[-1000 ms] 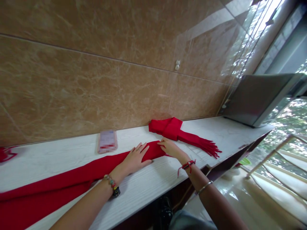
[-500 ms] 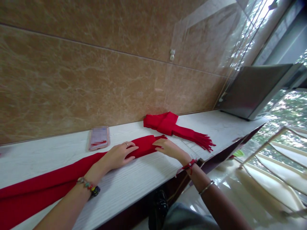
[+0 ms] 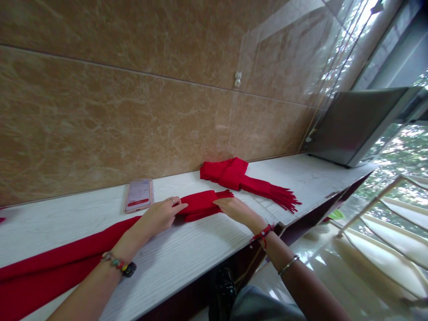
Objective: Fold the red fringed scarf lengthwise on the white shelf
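A long red scarf [image 3: 199,203] lies along the white counter, folded lengthwise, its fringed end by my right hand. My left hand [image 3: 162,216] is closed on its middle stretch, thumb and fingers pinching the cloth. The layers beside that hand have come slightly apart at the front edge. At the fringed end, my right hand [image 3: 236,210] has its fingertips curled over the scarf's edge; its thumb is hidden. Behind it rests a second red scarf [image 3: 232,174], folded over itself, with its fringe spread to the right.
A phone [image 3: 139,197] with its screen lit lies near the wall, left of centre. The white counter [image 3: 174,258] runs along a brown marble wall [image 3: 117,107]. A grey boxy appliance [image 3: 354,127] stands at its far right end. A metal-framed rack [image 3: 384,227] stands on the right.
My left hand has drawn a little to the left and its fingers have closed on the scarf, loosening the folded layers. My right hand stays at the fringed end.
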Tool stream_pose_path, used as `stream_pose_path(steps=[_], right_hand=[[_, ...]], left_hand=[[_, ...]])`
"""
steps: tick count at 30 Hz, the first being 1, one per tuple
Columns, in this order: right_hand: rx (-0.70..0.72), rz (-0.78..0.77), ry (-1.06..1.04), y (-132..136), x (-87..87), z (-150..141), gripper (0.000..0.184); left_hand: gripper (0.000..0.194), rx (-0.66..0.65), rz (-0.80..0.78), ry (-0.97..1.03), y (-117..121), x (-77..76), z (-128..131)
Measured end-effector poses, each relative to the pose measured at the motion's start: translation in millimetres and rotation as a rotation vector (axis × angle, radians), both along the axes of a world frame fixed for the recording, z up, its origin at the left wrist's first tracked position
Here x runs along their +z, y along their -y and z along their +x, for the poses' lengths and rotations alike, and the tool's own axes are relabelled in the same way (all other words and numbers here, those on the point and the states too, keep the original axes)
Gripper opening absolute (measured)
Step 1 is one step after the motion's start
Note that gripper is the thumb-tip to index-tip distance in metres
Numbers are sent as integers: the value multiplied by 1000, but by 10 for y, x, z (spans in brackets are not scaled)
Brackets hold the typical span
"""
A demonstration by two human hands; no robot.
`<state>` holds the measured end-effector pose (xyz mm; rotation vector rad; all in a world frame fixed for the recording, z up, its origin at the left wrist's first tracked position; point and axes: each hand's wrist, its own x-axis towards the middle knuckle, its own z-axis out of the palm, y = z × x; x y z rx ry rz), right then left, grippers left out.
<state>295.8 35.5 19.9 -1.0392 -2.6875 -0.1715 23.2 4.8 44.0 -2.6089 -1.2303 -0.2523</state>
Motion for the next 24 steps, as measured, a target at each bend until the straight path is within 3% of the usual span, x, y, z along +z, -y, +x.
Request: stream_pose_path(steps=[3, 5, 9, 12, 15, 19, 21, 24], right_hand=[[21, 30, -10, -29, -63, 12, 34], [51, 53, -20, -40, -120, 23, 35], [71, 89, -94, -27, -245, 58, 35], [38, 65, -217, 9, -247, 69, 38], [15, -1, -337, 32, -113, 18, 32], [-51, 3, -426, -10, 81, -192, 29], [-112, 22, -371, -49, 74, -332, 36], [-185, -22, -166, -90, -59, -500, 45]], left_hand=[[43, -18, 2, 60, -40, 65, -117], [44, -67, -92, 61, -37, 64, -183], [53, -146, -317, 40, 91, -39, -217], [57, -157, -375, 77, 240, -81, -174], [47, -119, -345, 101, 314, -50, -103], [36, -33, -203, 227, 220, -72, 59], [43, 25, -145, 274, 146, -153, 163], [59, 135, -196, 228, 103, -298, 297]])
